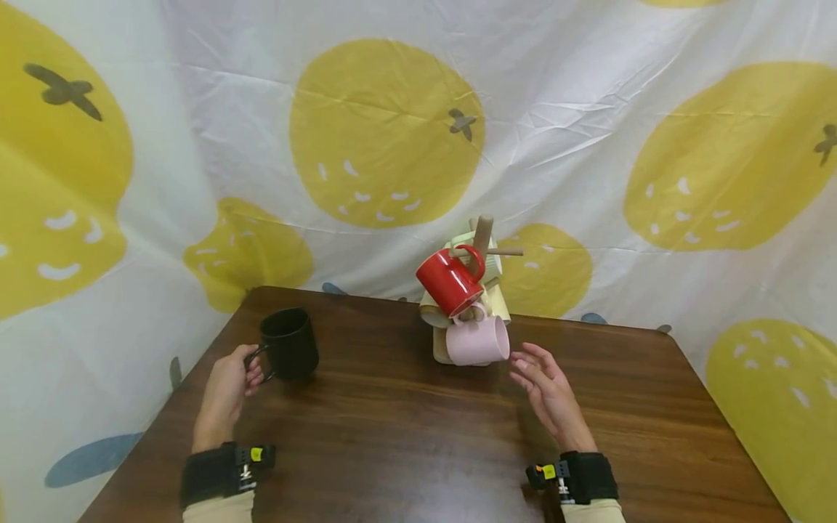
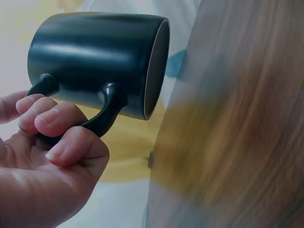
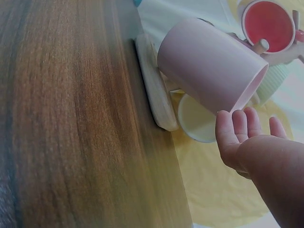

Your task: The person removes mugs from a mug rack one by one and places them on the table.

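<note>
At the left of the head view, my left hand [image 1: 230,385] grips a black mug [image 1: 290,345] by its handle. The left wrist view shows the fingers curled round that handle [image 2: 111,107], the mug body beyond them. A pink mug [image 1: 477,341] hangs low on a wooden mug tree [image 1: 482,236], its mouth turned to the right. Close by that mouth is my right hand [image 1: 549,396], fingers loosely bent and holding nothing. In the right wrist view, its fingertips [image 3: 223,118] lie right at the pink mug's rim.
A red mug [image 1: 447,280] hangs above the pink one on the tree. Behind it are a pale green mug [image 1: 492,267] and a cream mug [image 1: 500,305]. The tree's base [image 3: 159,95] stands on the brown wooden table [image 1: 392,436], before a lemon-print cloth [image 1: 556,145].
</note>
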{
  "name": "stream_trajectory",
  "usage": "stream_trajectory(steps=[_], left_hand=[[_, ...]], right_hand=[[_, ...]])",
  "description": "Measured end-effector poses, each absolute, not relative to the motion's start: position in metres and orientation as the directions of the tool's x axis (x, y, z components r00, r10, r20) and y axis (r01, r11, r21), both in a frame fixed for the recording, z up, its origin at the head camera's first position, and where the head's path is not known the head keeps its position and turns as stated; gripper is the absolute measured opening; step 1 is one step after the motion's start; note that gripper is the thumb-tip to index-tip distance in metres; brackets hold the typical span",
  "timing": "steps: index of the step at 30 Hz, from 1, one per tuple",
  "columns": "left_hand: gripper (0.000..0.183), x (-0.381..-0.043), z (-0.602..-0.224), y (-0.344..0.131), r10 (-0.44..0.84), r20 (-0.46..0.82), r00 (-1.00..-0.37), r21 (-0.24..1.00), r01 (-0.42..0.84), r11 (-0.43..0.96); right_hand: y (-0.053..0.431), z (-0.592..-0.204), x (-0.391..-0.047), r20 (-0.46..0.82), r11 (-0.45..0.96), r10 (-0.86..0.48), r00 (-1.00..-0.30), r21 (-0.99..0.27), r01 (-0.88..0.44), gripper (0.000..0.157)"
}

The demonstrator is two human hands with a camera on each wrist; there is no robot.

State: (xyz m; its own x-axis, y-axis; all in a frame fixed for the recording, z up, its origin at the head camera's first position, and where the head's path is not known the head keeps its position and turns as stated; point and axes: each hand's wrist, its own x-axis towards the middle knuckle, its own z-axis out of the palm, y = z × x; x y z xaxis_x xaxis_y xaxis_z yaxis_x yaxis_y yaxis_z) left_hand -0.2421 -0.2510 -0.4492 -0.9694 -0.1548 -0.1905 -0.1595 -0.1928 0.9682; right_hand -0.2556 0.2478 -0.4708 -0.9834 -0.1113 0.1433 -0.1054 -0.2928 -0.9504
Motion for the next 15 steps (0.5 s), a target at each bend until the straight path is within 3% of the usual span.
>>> stream_trajectory(steps=[8, 15], left_hand=[[0.042, -0.237, -0.45, -0.265, -0.236, -0.238, -0.942, 0.962, -0.194, -0.194], [0.043, -0.236, -0.456, -0.273, -0.214, -0.238, -0.947, 0.96, -0.197, -0.198]], right_hand=[[0.249, -0.473, -0.257, 0.129, -0.297, -0.096, -0.987, -0.95, -0.095, 0.035], [0.251, -0.474, -0.257, 0.109, -0.282, -0.093, -0.99, -0.956, -0.079, 0.036]])
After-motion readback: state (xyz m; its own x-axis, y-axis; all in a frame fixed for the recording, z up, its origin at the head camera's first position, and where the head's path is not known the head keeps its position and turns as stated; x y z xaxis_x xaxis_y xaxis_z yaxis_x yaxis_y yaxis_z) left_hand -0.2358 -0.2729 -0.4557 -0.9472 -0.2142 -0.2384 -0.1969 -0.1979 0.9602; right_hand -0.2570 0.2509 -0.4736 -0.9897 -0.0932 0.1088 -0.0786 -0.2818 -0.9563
